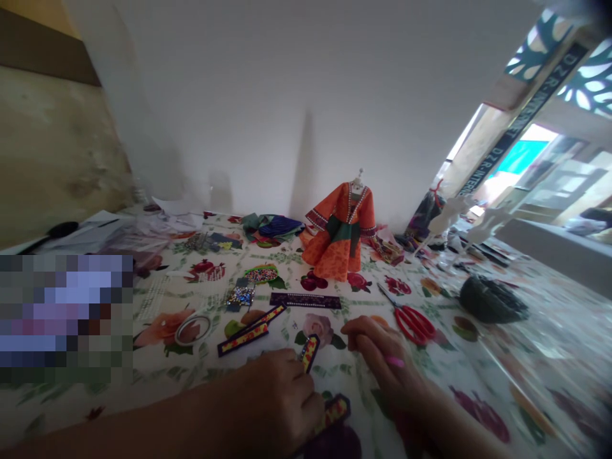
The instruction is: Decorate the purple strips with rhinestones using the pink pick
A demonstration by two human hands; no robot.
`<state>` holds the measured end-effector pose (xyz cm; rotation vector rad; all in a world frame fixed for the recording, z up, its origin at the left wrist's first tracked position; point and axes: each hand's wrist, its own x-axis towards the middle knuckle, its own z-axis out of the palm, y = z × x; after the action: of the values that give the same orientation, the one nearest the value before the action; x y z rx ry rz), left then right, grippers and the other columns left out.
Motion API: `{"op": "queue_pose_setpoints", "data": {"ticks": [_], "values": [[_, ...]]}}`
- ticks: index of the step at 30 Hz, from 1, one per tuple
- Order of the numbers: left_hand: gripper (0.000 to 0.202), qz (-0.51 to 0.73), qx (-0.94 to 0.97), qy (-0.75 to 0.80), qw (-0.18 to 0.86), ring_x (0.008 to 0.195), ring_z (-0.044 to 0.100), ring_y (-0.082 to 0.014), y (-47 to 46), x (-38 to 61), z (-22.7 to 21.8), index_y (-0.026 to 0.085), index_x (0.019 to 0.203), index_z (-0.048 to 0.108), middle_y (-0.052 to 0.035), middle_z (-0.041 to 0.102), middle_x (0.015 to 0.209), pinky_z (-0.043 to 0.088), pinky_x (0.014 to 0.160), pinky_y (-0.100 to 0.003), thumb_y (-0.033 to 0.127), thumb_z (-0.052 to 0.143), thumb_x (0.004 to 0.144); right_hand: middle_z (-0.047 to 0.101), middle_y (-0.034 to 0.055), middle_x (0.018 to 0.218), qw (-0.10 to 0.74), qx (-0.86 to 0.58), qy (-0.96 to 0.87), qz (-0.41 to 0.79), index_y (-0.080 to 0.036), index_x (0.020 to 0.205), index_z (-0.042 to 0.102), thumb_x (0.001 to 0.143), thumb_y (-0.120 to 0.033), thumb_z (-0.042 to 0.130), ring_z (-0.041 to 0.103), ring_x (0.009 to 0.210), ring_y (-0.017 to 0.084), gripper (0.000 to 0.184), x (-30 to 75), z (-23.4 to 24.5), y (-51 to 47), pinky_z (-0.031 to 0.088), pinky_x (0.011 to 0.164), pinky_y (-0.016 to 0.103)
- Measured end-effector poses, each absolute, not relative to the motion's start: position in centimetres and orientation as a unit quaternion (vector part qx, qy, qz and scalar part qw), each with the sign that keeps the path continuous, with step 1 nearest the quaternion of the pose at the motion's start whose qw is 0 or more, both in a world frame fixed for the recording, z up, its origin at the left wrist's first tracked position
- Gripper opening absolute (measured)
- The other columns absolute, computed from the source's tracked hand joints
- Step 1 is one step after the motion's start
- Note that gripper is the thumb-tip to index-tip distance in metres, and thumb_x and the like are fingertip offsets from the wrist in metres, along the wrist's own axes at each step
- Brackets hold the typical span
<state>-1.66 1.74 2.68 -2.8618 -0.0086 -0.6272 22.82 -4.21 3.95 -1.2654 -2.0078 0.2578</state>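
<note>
My left hand (pixel 275 398) is closed around a patterned red-and-yellow trim strip (pixel 309 352) with a dark edge; the strip sticks up past my fingers and its other end (pixel 335 411) shows below the hand. My right hand (pixel 382 360) rests curled on the floral tablecloth (pixel 478 376) just right of the strip, fingers together, with something small and pink (pixel 394 361) at one finger. A second matching strip (pixel 251 329) lies flat to the left. Red-handled scissors (pixel 410 319) lie close beyond my right hand.
A miniature orange robe on a small mannequin (pixel 340 233) stands at the centre back. A dark beaded band (pixel 305 300), a tape roll (pixel 192 329), sequin pieces (pixel 240 295), folded fabrics (pixel 272 226) and a dark round bundle (pixel 492 298) are scattered about. White wall behind.
</note>
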Motion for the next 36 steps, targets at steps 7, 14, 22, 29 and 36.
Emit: {"op": "queue_pose_setpoints", "data": {"ticks": [7,14,22,29,36], "values": [[0.027,-0.246,-0.965,0.004,0.089,0.052,0.05,-0.0169,1.9,-1.4,2.8,0.021,0.075,0.059,0.0021,0.058,0.06,0.039,0.051,-0.037,0.023,0.056,0.102,0.066,-0.0008,0.086,0.399,-0.515,-0.748,0.123,-0.028,0.13,0.055,0.11,-0.025,0.039,0.065,0.072,0.016,0.025,22.8,3.4,-4.2,0.052,0.071,0.03],[0.03,-0.251,-0.964,-0.005,0.091,0.055,0.051,-0.0153,1.8,-1.4,2.6,0.021,0.072,0.055,0.0031,0.058,0.063,0.041,0.053,-0.033,0.026,0.058,0.102,0.066,0.0003,0.086,0.488,-0.531,-0.649,0.242,-0.027,0.159,0.039,0.111,-0.036,0.038,0.06,0.073,0.017,0.048,23.5,2.2,-3.2,0.051,0.07,0.031],[0.028,-0.241,-0.966,0.002,0.094,0.055,0.046,-0.0155,1.9,-1.5,2.4,0.021,0.073,0.054,0.0031,0.057,0.064,0.038,0.053,-0.036,0.022,0.057,0.101,0.065,-0.0007,0.075,0.635,-0.535,-0.423,0.363,-0.018,0.157,0.041,0.098,-0.045,0.054,0.054,0.055,0.015,0.066,26.8,1.8,-0.3,0.044,0.051,0.026],[0.022,-0.214,-0.971,0.011,0.104,0.056,0.048,-0.0154,2.0,-1.6,2.5,0.021,0.076,0.055,0.0037,0.055,0.065,0.038,0.057,-0.036,0.025,0.066,0.095,0.064,-0.001,0.08,0.553,-0.546,-0.551,0.305,-0.023,0.162,0.033,0.108,-0.044,0.045,0.055,0.067,0.017,0.059,25.0,1.8,-1.8,0.049,0.065,0.03],[0.027,-0.234,-0.965,0.014,0.115,0.055,0.047,-0.0173,2.0,-1.5,2.4,0.021,0.075,0.058,0.0021,0.055,0.063,0.035,0.054,-0.037,0.019,0.055,0.102,0.063,-0.0022,0.085,0.454,-0.527,-0.685,0.218,-0.036,0.163,0.031,0.112,-0.032,0.039,0.059,0.075,0.015,0.051,23.6,2.3,-3.7,0.049,0.075,0.031]]}}
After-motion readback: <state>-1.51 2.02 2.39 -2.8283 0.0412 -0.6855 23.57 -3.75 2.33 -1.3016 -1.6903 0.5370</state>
